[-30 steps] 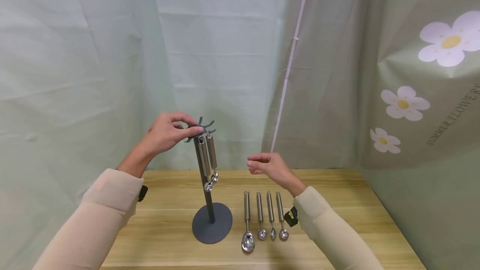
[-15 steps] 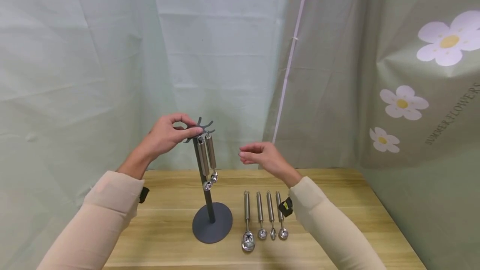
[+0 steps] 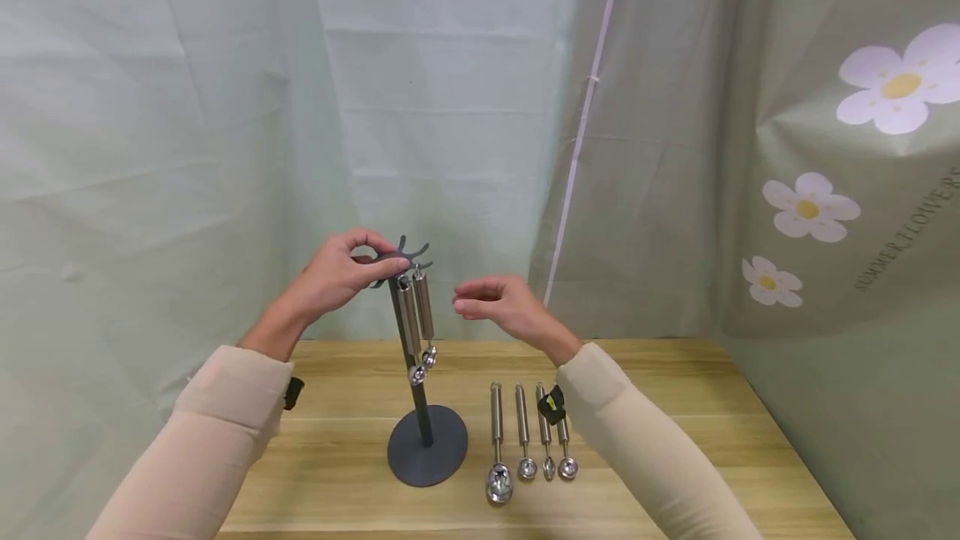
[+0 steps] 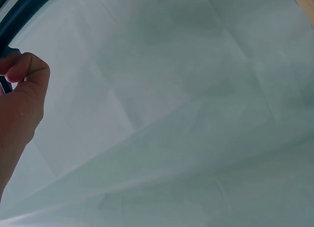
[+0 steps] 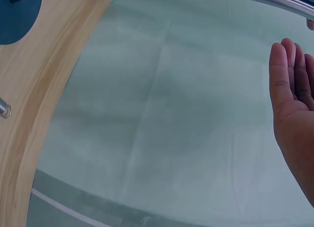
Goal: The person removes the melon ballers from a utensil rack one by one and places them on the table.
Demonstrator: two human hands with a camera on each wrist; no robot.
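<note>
A dark grey stand (image 3: 426,448) with a round base and a star of hooks (image 3: 408,254) on top rises from the wooden table (image 3: 675,448). Two steel scoops (image 3: 417,319) hang from its hooks. My left hand (image 3: 341,269) pinches the hook head from the left; its curled fingers (image 4: 19,72) show in the left wrist view. My right hand (image 3: 495,307) hovers in the air just right of the hanging scoops, fingers relaxed and holding nothing; the right wrist view shows its straight fingers (image 5: 289,84) near a steel handle (image 5: 282,0).
Several steel scoops (image 3: 528,432) lie side by side on the table right of the stand's base, partly under my right sleeve (image 3: 637,440). Pale green cloth (image 3: 187,107) hangs behind the table; a flowered cloth (image 3: 825,190) hangs on the right.
My right hand has risen and moved left, from above the lying scoops toward the hanging ones. The left hand stays on the hook head.
</note>
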